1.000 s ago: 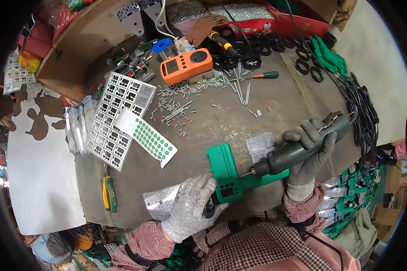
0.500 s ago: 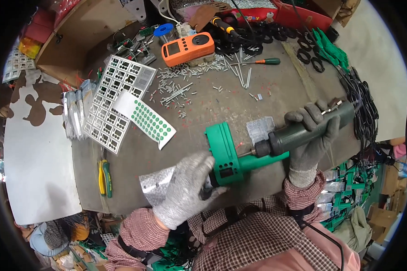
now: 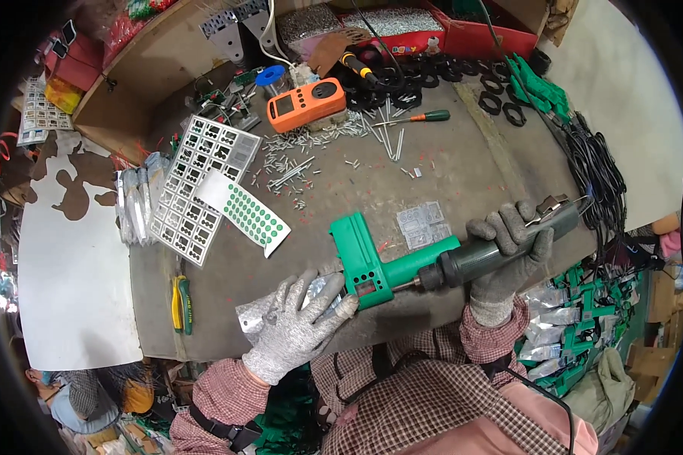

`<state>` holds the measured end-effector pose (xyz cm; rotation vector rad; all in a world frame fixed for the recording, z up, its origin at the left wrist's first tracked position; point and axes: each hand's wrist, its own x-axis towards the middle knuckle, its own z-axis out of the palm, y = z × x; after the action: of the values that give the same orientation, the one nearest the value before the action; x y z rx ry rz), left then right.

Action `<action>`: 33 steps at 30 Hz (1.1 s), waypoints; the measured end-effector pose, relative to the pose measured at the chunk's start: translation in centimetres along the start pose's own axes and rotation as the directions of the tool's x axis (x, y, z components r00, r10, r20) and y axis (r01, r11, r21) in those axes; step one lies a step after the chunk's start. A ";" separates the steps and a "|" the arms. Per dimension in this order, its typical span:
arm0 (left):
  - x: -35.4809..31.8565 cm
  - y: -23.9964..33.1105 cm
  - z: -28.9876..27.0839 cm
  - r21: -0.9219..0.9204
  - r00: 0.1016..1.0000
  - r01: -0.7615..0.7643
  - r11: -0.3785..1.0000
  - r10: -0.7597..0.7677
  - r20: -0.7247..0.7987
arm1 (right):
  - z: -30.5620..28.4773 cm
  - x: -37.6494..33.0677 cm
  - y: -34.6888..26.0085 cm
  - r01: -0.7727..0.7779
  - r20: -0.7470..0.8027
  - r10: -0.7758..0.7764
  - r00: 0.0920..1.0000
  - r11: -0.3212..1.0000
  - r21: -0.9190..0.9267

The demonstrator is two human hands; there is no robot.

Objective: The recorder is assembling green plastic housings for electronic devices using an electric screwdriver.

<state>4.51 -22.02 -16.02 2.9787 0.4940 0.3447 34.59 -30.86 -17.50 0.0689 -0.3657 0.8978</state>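
My gloved right hand (image 3: 512, 239) is wrapped round a dark electric screwdriver (image 3: 482, 258). Its bit points left and meets the lower side of a green plastic tool housing (image 3: 360, 254), near a small dark window and several holes. The housing lies tilted on the table, its green handle (image 3: 425, 256) stretching right behind the screwdriver. At the housing's left end, my gloved left hand (image 3: 300, 322) presses over a silver foil-like part (image 3: 252, 315), thumb against the green plastic, fingers curved over the silver. What lies under the palm is hidden.
Beyond the hands lie a clear plastic piece (image 3: 423, 225), scattered screws (image 3: 284, 171), a green-handled screwdriver (image 3: 432, 116) and an orange meter (image 3: 307, 105). Sticker sheets (image 3: 254, 216) and yellow-green pliers (image 3: 182, 303) are left; black cables (image 3: 599, 163) lie right.
The screwdriver has moved left and down, its bit now lower on the green housing. The housing has turned slightly and shifted left. My left fingers have spread over the silver part.
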 end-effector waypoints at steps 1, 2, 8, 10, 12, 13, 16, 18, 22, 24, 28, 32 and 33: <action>0.2 0.1 -0.3 0.008 1.000 -0.020 1.000 0.020 -0.024 | 0.1 -0.1 0.2 -0.001 0.005 0.001 1.000 1.000 0.005; -0.1 0.2 -0.1 0.010 1.000 -0.021 1.000 0.022 -0.019 | 0.2 -0.3 0.4 0.008 -0.056 -0.006 0.998 0.999 0.037; -0.7 0.6 -0.1 -0.019 1.000 -0.006 1.000 0.006 -0.008 | 0.7 -0.8 1.2 0.039 -0.104 -0.031 0.994 0.996 0.077; -0.1 0.9 -0.4 -0.020 1.000 -0.023 1.000 0.022 -0.022 | 0.5 -0.9 0.9 0.057 -0.078 -0.051 0.996 0.996 0.074; 0.5 1.2 -0.7 -0.051 0.999 -0.026 0.998 0.024 -0.039 | -0.3 -1.1 0.6 0.070 -0.132 -0.060 0.989 0.995 0.073; 1.0 1.0 -1.0 -0.043 0.998 -0.041 0.998 0.039 -0.045 | -0.4 -0.9 0.4 0.083 -0.121 -0.074 0.990 0.994 0.074; 1.2 0.3 -1.4 -0.192 0.984 0.091 0.977 -0.118 -0.135 | 1.1 0.7 0.2 -0.023 -0.150 -0.006 0.989 0.982 -0.189; 0.2 -0.3 -2.6 -0.290 0.918 0.076 0.954 -0.181 -0.354 | 0.8 4.4 -5.2 -0.314 -0.216 0.263 0.940 0.915 -0.255; 2.1 -2.3 -3.0 -0.518 0.958 0.083 0.852 -0.211 -0.194 | -0.7 8.2 -12.9 0.064 -0.009 0.143 0.990 -0.499 -0.864; 3.8 -2.2 -1.4 -0.305 0.991 0.131 0.943 -0.127 0.033 | -1.0 9.0 -13.2 0.141 0.050 0.136 0.989 -0.815 -0.562; 8.7 -9.9 -4.3 -0.308 0.874 0.247 0.919 -0.349 -0.338 | -1.3 9.8 -13.6 0.131 -0.075 0.161 0.984 -0.944 -0.302; 14.6 -24.3 -3.7 0.166 0.722 0.623 0.765 -0.480 -0.498 | 1.3 10.2 -9.5 0.075 -0.073 0.092 0.993 -0.975 -0.209; 17.1 -25.1 -3.8 0.142 0.668 0.733 0.665 -0.666 -0.332 | 1.9 10.3 -8.3 0.076 -0.014 0.080 0.997 -0.976 -0.202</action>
<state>11.73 7.48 -12.28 2.6611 1.7878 0.6045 46.26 -28.72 -11.47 -2.5283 -1.4154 -0.3593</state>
